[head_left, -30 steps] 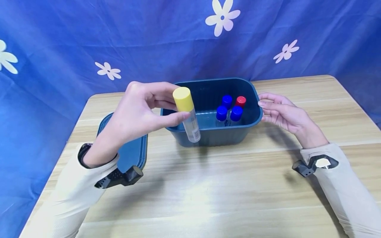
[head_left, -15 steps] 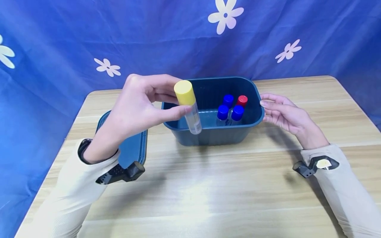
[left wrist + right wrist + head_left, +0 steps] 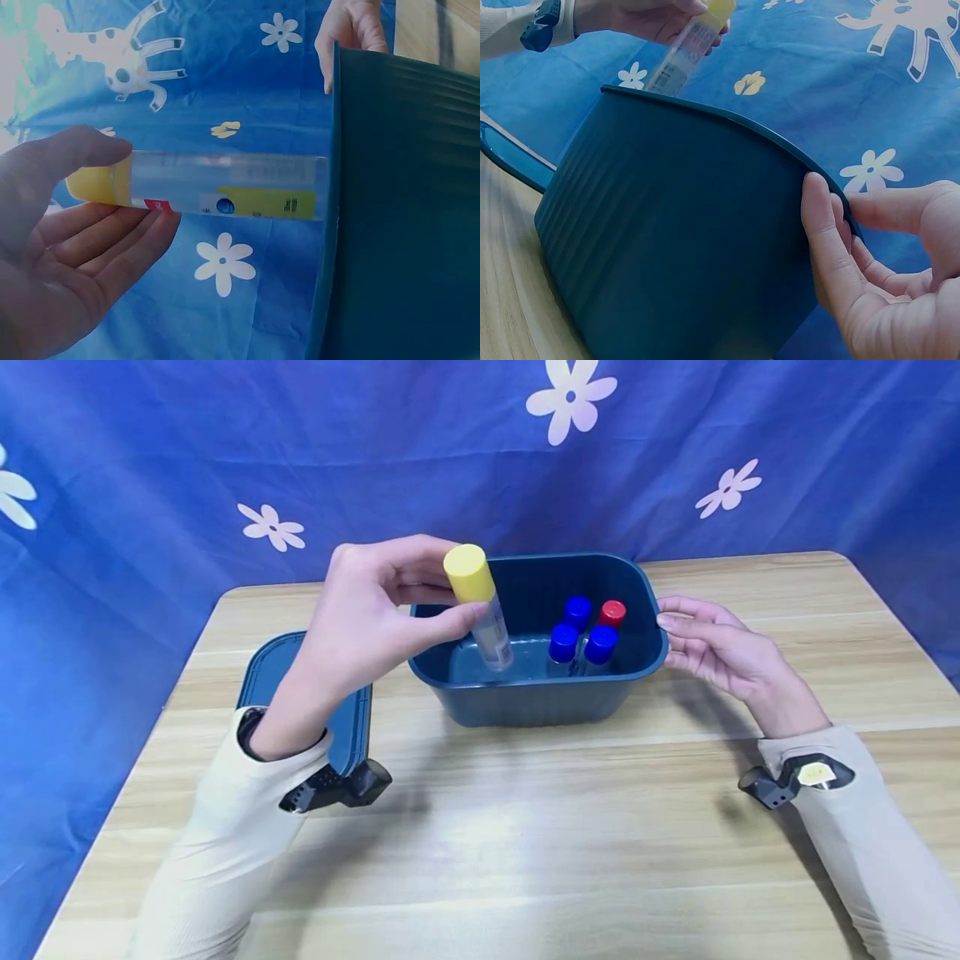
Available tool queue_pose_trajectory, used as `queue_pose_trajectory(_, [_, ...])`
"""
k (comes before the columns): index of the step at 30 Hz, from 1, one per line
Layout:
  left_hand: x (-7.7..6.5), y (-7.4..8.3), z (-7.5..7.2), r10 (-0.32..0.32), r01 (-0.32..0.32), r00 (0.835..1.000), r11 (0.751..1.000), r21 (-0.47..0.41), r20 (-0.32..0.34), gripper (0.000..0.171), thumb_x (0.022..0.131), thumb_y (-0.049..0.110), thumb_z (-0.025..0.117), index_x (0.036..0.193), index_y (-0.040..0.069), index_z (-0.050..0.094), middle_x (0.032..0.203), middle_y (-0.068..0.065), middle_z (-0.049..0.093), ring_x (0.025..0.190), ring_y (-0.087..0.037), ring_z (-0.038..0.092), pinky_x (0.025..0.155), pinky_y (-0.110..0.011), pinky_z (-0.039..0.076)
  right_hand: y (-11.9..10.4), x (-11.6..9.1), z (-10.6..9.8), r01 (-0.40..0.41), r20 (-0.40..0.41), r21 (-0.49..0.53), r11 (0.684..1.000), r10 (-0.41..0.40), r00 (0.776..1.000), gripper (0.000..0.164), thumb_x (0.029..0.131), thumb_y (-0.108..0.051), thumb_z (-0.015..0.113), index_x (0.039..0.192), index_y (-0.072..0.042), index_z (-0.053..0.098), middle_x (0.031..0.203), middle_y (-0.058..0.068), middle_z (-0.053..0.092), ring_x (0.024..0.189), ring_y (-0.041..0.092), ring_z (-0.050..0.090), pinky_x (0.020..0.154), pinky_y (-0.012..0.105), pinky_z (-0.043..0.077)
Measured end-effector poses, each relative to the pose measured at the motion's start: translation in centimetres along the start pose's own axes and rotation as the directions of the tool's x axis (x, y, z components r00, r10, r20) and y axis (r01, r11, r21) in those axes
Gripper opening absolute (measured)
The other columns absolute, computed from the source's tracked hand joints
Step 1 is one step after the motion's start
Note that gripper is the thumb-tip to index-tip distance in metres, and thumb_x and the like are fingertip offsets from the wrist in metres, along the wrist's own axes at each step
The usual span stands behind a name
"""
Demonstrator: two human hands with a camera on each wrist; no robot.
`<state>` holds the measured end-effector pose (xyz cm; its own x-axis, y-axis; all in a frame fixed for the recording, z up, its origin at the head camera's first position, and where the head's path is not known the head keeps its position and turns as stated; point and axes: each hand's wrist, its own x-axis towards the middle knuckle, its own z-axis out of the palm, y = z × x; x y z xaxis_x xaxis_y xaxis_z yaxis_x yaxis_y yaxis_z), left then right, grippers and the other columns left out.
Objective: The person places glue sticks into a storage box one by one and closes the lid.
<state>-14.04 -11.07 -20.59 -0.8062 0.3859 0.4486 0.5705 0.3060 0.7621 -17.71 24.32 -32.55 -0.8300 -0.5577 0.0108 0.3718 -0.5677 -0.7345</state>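
My left hand [image 3: 393, 610] pinches a clear tube with a yellow cap [image 3: 491, 631] between thumb and fingers. The tube leans, cap up, and its lower end overlaps the left part of a dark teal plastic bin [image 3: 525, 703] in the head view. A printed label and a barcode show on the tube [image 3: 232, 184] in the left wrist view. My right hand [image 3: 720, 652] pinches the bin's right end, thumb at the rim [image 3: 780, 142]. Inside, at the right, stand blue-capped tubes [image 3: 564, 643] and one with a red cap [image 3: 612, 613].
A blue-teal lid [image 3: 347, 727] lies on the wooden table [image 3: 525, 843] left of the bin, partly hidden under my left forearm. A blue cloth [image 3: 420, 460] with white flowers hangs behind the table.
My left hand has moved up and slightly right with the yellow-capped tube, bringing its lower end from in front of the bin's near wall to over its inside. My right hand stays at the rim.
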Motion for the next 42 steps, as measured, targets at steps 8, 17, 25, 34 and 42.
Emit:
queue_pose_trajectory(8, [1.0,-1.8,1.1,0.012,-0.014,0.999,0.998,0.056,0.039,0.028,0.077,0.007,0.08,0.103,0.0,0.071,0.092,-0.008,0.073,0.082,-0.012,0.07,0.077,-0.025,0.058,-0.1,0.1,0.2,-0.008,-0.001,0.015,1.0,0.008,1.0,0.024,0.098,0.011,0.039,0.116,0.008,0.056,0.098,0.02,0.068,0.086,0.027,0.07,0.077,0.035,0.059])
queue_pose_trajectory(17, [2.2,-3.9,3.1,-0.033,0.021,0.996,0.99,0.136,0.084,0.029,0.077,0.01,0.082,0.103,0.001,0.071,0.091,-0.01,0.073,0.08,-0.016,0.071,0.075,-0.025,0.058,0.0,0.1,0.0,-0.013,0.015,0.025,1.0,0.013,1.0,0.026,0.099,0.011,0.038,0.116,0.008,0.057,0.1,0.019,0.068,0.087,0.027,0.07,0.078,0.034,0.059])
queue_pose_trajectory(25, [3.2,-4.7,4.9,-0.079,0.052,0.986,0.981,0.187,0.144,0.031,0.078,0.011,0.082,0.105,0.0,0.071,0.095,-0.012,0.073,0.084,-0.02,0.071,0.077,-0.028,0.058,0.2,0.2,-0.2,-0.011,0.022,0.024,1.0,0.011,1.0,0.026,0.099,0.011,0.038,0.115,0.008,0.057,0.1,0.019,0.068,0.086,0.027,0.07,0.077,0.034,0.059])
queue_pose_trajectory(34, [4.5,-6.2,5.9,-0.24,0.191,0.941,0.958,0.212,0.237,0.032,0.08,0.01,0.08,0.109,0.002,0.07,0.101,-0.011,0.072,0.092,-0.019,0.07,0.083,-0.027,0.057,0.1,0.0,-0.2,-0.007,0.003,0.03,1.0,0.007,1.0,0.025,0.098,0.011,0.038,0.114,0.007,0.058,0.098,0.019,0.069,0.085,0.027,0.07,0.077,0.034,0.059])
queue_pose_trajectory(42, [5.0,-6.7,6.4,-0.314,0.24,0.897,0.937,0.254,0.312,0.032,0.079,0.006,0.08,0.108,0.001,0.069,0.101,-0.012,0.071,0.092,-0.02,0.07,0.082,-0.026,0.057,0.2,0.1,-0.1,-0.01,0.016,0.034,0.999,0.01,1.0,0.025,0.099,0.011,0.038,0.113,0.006,0.058,0.096,0.018,0.068,0.083,0.025,0.07,0.076,0.033,0.059])
